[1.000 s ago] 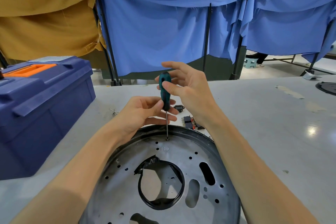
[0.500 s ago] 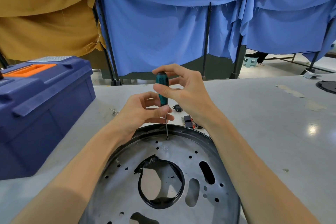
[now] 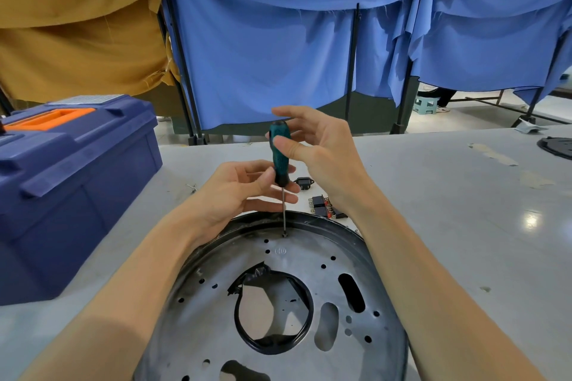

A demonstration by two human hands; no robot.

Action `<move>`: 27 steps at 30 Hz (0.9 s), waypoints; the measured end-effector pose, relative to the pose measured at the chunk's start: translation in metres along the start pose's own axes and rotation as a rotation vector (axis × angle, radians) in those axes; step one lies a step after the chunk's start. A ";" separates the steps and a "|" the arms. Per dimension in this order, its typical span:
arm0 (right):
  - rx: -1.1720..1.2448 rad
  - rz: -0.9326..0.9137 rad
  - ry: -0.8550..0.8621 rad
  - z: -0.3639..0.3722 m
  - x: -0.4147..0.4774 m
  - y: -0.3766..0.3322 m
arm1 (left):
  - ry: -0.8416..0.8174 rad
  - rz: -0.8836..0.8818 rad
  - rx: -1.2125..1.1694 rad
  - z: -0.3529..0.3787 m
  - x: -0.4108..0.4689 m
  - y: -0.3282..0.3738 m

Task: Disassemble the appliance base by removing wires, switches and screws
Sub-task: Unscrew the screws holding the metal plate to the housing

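One screw [image 3: 284, 236] is sitting by the far rim of the base [image 3: 216, 303], under the upright screwdriver [image 3: 280, 158]. Left hand [image 3: 238, 189] is pinching the lower handle. Right hand [image 3: 325, 151], nearer the top, is pinching it loosely, fingers fanned. Toolbox [image 3: 71, 182] is standing well left and switches [image 3: 322, 206] are lying just beyond the rim.

I'm looking at a screwdriver [image 3: 280, 158] whose handle is showing teal with black at both ends over a silvery shaft, and at a base [image 3: 213, 322] that is showing dull grey metal, speckled with dark holes and edged in black. The toolbox [image 3: 77, 182] is showing navy with an orange handle, the switches [image 3: 322, 206] black with red, and the table [image 3: 448, 219] pale grey, while a blue drape [image 3: 263, 56] and a mustard drape [image 3: 77, 28] are hanging.
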State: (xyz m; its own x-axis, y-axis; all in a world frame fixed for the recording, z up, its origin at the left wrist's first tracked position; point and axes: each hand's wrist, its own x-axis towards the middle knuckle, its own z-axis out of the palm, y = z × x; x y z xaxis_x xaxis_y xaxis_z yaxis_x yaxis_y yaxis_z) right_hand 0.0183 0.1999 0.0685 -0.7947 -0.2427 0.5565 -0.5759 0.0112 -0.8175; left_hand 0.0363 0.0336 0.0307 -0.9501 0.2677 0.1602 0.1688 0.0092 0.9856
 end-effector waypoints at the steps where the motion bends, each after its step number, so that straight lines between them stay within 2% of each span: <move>1: 0.015 0.007 -0.005 0.000 0.000 -0.001 | 0.008 0.003 0.006 0.000 0.000 0.000; 5: -0.066 -0.025 -0.030 0.003 -0.002 -0.002 | 0.073 0.020 0.018 0.001 0.002 -0.001; 7: -0.098 -0.033 -0.023 0.002 -0.002 -0.001 | 0.045 -0.002 0.014 0.001 0.002 -0.001; 10: -0.006 0.007 -0.004 -0.001 0.000 0.000 | -0.019 -0.015 0.020 0.002 0.000 0.000; 12: 0.033 0.012 -0.019 0.000 0.000 -0.001 | 0.000 -0.004 0.028 0.002 0.000 -0.001; 15: -0.055 -0.027 -0.035 0.003 -0.003 -0.003 | 0.048 0.009 0.055 0.003 0.002 -0.003; 17: -0.099 -0.033 -0.026 0.002 -0.003 -0.002 | 0.024 -0.010 0.062 0.003 0.001 -0.002; 20: 0.006 0.013 0.010 -0.001 -0.001 -0.001 | -0.026 -0.019 0.061 0.002 0.000 0.000; 22: 0.077 0.026 -0.009 -0.001 -0.001 -0.002 | 0.004 -0.009 0.062 0.000 0.001 -0.002; 27: -0.099 -0.038 -0.028 0.002 -0.002 -0.001 | 0.045 0.003 0.039 0.001 0.002 -0.002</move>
State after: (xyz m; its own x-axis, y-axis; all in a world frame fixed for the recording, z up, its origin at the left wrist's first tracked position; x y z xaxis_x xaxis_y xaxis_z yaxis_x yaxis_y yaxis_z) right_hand 0.0214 0.1987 0.0681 -0.7668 -0.2714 0.5816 -0.6231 0.0972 -0.7761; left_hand 0.0339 0.0351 0.0286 -0.9603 0.2238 0.1668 0.1813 0.0457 0.9824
